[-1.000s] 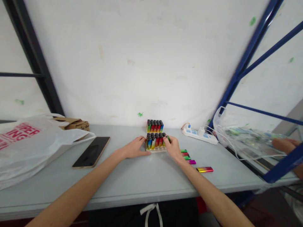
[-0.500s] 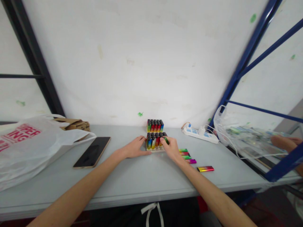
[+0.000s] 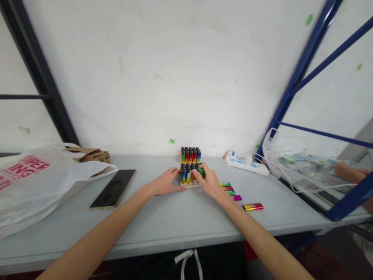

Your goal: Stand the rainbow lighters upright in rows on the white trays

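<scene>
Rows of upright lighters (image 3: 183, 177) with black tops and bright metallic bodies stand in a pale tray (image 3: 189, 186). At its left front corner is my left hand (image 3: 166, 182), fingers along the side and thumb at the front edge, holding the tray. My right hand (image 3: 210, 182) pinches a green lighter (image 3: 201, 171), tilted over the right part of the tray; its lower end is hard to make out. Behind stands a second block of upright lighters (image 3: 190, 154). Several loose lighters (image 3: 227, 189) lie beside my right wrist, partly hidden by it.
A red and yellow lighter (image 3: 253, 207) lies apart at the right. A phone (image 3: 113, 188) and a white plastic bag (image 3: 37, 182) are on the left. A power strip (image 3: 247, 165) sits near the wall. Beyond the blue frame (image 3: 287, 101), another person's hand (image 3: 346, 171) is at a plastic bag.
My right hand has shifted slightly left, and more of the green lighter shows in its fingers, now tilted. My left hand stays at the tray.
</scene>
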Demonstrator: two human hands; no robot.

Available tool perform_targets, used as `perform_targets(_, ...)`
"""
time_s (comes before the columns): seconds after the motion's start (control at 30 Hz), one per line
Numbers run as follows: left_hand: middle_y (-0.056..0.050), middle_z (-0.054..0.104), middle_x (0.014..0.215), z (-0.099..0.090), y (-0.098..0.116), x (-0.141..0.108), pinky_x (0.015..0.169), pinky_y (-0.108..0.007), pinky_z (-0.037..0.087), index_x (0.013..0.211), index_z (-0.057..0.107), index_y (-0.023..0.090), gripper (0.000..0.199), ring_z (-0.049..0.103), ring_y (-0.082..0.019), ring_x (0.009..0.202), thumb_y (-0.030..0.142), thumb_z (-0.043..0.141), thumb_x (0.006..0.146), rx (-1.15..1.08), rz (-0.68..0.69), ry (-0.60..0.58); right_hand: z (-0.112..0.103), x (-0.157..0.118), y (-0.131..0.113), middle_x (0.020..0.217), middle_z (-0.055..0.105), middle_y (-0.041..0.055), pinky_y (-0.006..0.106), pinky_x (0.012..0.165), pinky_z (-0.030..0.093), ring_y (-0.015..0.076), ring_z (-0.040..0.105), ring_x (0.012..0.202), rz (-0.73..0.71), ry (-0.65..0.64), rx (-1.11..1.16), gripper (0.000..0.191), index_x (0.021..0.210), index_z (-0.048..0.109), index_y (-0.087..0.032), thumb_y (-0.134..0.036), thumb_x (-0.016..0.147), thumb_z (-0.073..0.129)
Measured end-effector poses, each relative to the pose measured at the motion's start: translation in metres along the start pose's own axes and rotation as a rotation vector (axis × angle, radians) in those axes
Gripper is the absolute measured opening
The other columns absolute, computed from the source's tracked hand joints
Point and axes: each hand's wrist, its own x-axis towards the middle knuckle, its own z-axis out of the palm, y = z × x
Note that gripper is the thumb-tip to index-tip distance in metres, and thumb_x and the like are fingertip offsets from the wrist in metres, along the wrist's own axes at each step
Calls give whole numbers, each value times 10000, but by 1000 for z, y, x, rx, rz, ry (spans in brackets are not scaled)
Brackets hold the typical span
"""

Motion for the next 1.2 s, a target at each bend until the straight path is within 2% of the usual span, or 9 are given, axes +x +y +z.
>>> perform_targets(0.07,-145,612,1217,0,0,0,1048,-466,479,1231,594,171,691,598,-349,1150,704,671,799,7,1,-2,-2,0,0,768,616,-15,259,634,369,153,545,646,-45,-42,-30,303,997,544,-192,-488,1007,480)
perform_targets(0.2,-147,608,1233,2,-2,0,1063,-469,468,1253,585,169,688,589,-347,1166,685,677,808,-5,12,6,-5,0,1,785,609,20,275,692,383,171,559,721,-189,-98,-197,349,843,537,-201,-453,1053,418)
perform_targets(0.3,-148,611,1229,2,-3,0,1063,-473,469,1243,593,164,689,589,-347,1163,689,676,806,-11,16,9,-7,-2,-1,807,623,36,277,705,377,177,561,743,-223,-106,-330,376,818,547,-202,-459,1061,417)
perform_targets(0.47,-143,621,1228,2,-3,0,1056,-477,478,1216,610,175,687,601,-351,1154,709,677,788,-24,12,23,-8,-3,-4,707,609,22,270,631,337,172,553,653,-132,-112,-433,412,750,528,-211,-481,1049,448)
perform_targets(0.67,-149,623,1219,3,-4,1,1062,-486,474,1234,607,173,694,597,-350,1154,699,684,789,-21,18,22,-6,0,0,727,669,19,263,608,348,170,595,608,-60,-50,-329,299,878,562,-198,-406,1064,454)
perform_targets(0.87,-138,627,1225,4,-6,1,1052,-478,477,1215,613,191,683,599,-347,1147,711,682,778,-19,9,24,-6,3,0,786,726,59,262,626,379,194,679,696,-24,-225,-415,262,934,612,-177,-363,1065,482)
perform_targets(1.03,-144,610,1213,4,-5,1,1066,-486,464,1213,602,174,674,589,-344,1153,690,690,789,-12,12,8,-3,0,-10,899,752,132,281,655,424,249,720,800,27,-268,-679,395,1030,664,-157,-468,1068,423)
perform_targets(1.1,-139,610,1211,3,-5,0,1062,-486,468,1205,603,182,650,592,-341,1149,680,689,797,-14,17,11,-2,-2,-15,886,751,147,293,656,431,265,721,794,40,-305,-754,483,952,695,-162,-528,1058,397)
perform_targets(1.2,-140,609,1221,1,-3,0,1057,-487,475,1201,601,180,638,596,-346,1152,674,680,806,-15,6,6,-8,-3,-15,824,744,125,292,659,430,249,712,765,22,-312,-707,536,869,708,-183,-562,1052,375)
